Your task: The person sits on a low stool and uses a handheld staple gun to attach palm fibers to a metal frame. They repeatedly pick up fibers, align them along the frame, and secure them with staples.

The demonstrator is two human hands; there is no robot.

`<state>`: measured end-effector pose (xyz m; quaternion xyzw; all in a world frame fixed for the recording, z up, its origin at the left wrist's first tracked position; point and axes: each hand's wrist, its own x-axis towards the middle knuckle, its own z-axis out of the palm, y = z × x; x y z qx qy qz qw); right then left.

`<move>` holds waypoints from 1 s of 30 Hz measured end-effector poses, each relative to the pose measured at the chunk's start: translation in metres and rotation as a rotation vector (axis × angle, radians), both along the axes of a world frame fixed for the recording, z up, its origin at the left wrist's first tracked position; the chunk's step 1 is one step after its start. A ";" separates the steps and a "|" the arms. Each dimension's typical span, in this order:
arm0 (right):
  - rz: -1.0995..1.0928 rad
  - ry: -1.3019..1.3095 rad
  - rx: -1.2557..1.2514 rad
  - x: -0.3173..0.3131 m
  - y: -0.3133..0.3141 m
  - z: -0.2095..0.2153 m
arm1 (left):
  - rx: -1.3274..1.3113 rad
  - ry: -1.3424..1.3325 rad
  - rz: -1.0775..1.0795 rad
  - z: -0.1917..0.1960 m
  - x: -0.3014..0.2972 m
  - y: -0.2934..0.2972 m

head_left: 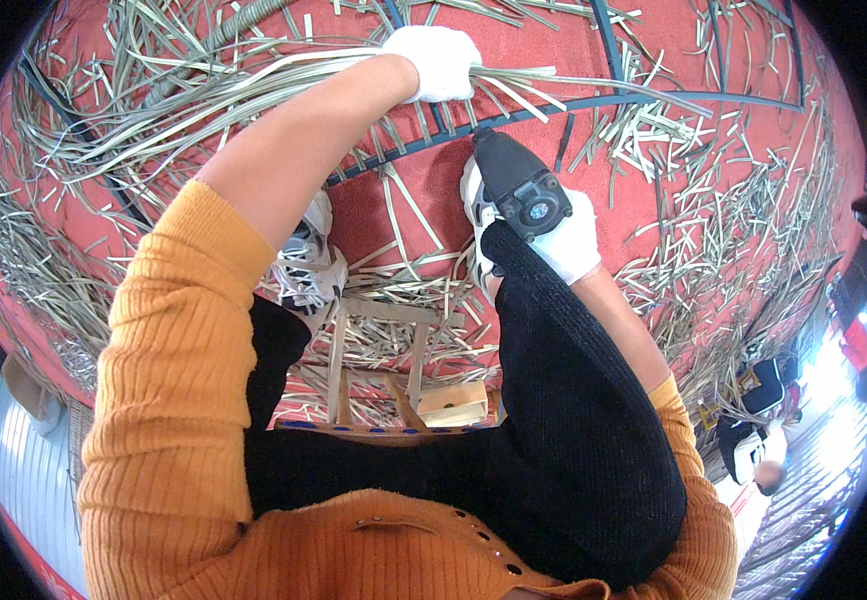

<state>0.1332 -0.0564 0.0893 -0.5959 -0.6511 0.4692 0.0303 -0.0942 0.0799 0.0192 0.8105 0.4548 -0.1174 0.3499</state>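
My left hand [431, 62], in a white glove, is closed around a bundle of long pale-green flat strips [263, 85]. The strips trail off to the left, and their shorter ends stick out to the right of the glove. Just below this hand runs a dark curved metal frame [593, 103], with strips wrapped along part of its bar. My right hand [571, 240], also in a white glove, grips a black nail gun or stapler [521, 182] beside my right knee. Its nose points up toward the frame bar, with a small gap between them. The glove's fingers are partly hidden behind the tool.
Cut strips [643, 140] litter the red floor covering [383, 215]. My shoes [311, 260] stand near the frame. Under my legs are wooden stool legs [418, 365] and a small wooden block [453, 403]. Another person [753, 455] is at the far right.
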 end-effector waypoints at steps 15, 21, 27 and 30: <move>0.032 -0.056 0.052 -0.002 0.006 -0.005 | 0.056 -0.132 0.013 -0.008 -0.006 0.003; -0.031 0.002 0.039 0.005 0.000 -0.010 | -0.279 -0.376 0.187 -0.019 -0.013 0.013; -0.072 -0.019 -0.004 0.015 -0.001 -0.009 | -0.331 -0.400 0.216 -0.023 0.006 0.017; -0.112 -0.003 0.044 0.019 -0.003 -0.007 | -0.443 -0.482 0.325 -0.018 0.014 0.019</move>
